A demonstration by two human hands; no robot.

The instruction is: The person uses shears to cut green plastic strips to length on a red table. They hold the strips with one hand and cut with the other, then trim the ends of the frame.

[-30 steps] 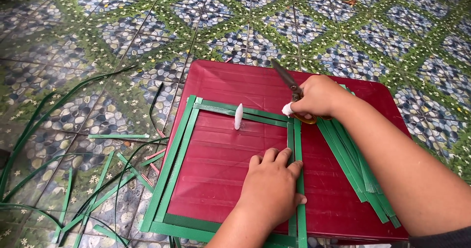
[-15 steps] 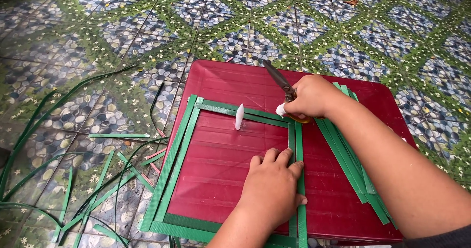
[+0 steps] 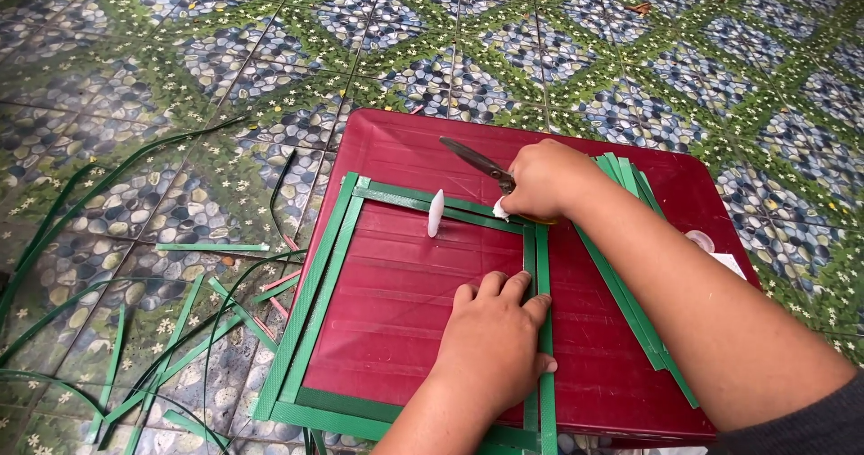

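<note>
Head view, looking down on red plastic tabletop (image 3: 621,365) set on patterned tile floor (image 3: 225,68).

Left hand (image 3: 495,347): palm down, flat on tabletop, forearm entering from bottom edge. Fingers extended and held close together, tips pointing up-frame; thumb out to the right, touching vertical green strip (image 3: 543,329). Nothing pinched; pressing down just beside and partly on that strip.

Right hand (image 3: 547,180): forearm entering from lower right, dark sleeve at frame corner. Fingers curled into closed grip around handles of scissors (image 3: 477,161); handles hidden inside fist. Small white scrap (image 3: 500,208) showing at lower edge of fist; cannot tell whether pinched or merely lying under it.

Scissors: long axis diagonal, blades pointing up-left, away from wearer, over bare red surface just above upper strip. Blades appear together, tip well clear of strips.

Green strips laid as rectangular frame: doubled left side (image 3: 315,284), top strip (image 3: 423,203), bottom strip (image 3: 360,414), right side as noted, long axis running toward wearer. Right hand sits at upper right corner of frame.

White sliver (image 3: 436,212) lying across top strip, long axis near vertical.

Stack of spare green strips (image 3: 630,302) under right forearm, running diagonally. Loose green offcuts (image 3: 162,347) scattered on floor, left of table.
</note>
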